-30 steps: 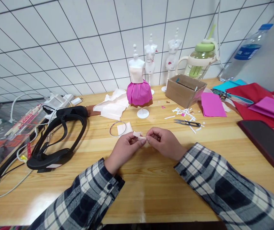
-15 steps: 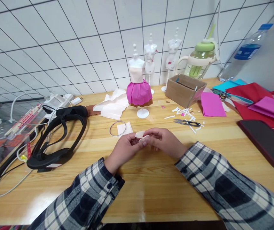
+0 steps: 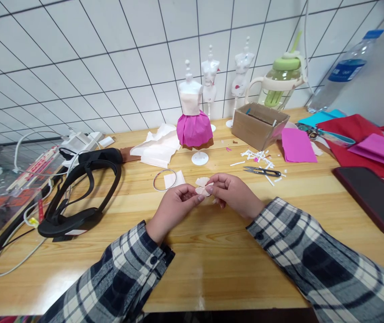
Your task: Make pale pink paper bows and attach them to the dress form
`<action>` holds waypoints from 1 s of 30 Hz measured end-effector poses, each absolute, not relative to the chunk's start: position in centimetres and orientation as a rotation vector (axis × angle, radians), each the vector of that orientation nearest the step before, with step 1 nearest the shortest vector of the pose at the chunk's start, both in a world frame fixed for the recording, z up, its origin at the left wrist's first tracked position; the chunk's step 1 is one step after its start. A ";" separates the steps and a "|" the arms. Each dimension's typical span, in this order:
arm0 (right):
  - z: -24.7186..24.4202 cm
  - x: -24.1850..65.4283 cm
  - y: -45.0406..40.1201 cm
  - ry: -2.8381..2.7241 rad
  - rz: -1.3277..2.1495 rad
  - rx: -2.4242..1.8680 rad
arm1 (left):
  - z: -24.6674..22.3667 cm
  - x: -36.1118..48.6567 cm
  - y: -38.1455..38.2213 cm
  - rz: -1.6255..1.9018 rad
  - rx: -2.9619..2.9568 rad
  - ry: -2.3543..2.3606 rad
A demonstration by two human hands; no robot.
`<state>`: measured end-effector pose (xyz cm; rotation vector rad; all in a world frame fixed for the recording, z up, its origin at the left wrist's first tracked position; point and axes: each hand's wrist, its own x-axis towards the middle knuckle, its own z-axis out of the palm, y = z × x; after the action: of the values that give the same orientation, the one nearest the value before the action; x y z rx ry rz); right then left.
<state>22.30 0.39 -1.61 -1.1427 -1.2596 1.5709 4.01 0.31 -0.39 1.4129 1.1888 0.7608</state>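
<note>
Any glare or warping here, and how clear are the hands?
Head view: pale glare on the table, lower left; head view: the wall looks skewed toward the left edge; head view: left hand and right hand fairly clear, the pale piece between them softer in detail.

Left hand (image 3: 174,205): is pinching a pale petalled piece (image 3: 202,182) at its eight o'clock
Right hand (image 3: 235,194): is pinching its three o'clock
Pink-skirted mannequin (image 3: 194,128): is standing beyond, at twelve o'clock
</note>
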 end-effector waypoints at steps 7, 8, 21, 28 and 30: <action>-2.0 22.5 0.6 -1.169 1.654 -1.071 | -0.3 3.7 0.2 0.760 1.397 1.133; -2.0 22.5 0.6 -1.181 1.654 -1.065 | -0.3 3.7 0.2 0.746 1.398 1.123; -1.6 22.0 0.1 -1.330 1.609 -1.101 | -0.3 3.7 0.2 0.728 1.529 1.217; -1.6 22.4 0.3 -1.385 1.620 -1.119 | -0.4 3.6 0.3 0.739 1.509 1.164; -1.6 22.4 0.2 -1.367 1.613 -1.136 | -0.3 3.7 0.2 0.740 1.524 1.147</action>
<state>22.36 0.24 -1.64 -1.1357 -1.3674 1.6128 3.65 0.24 -0.33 1.5241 1.1465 0.7404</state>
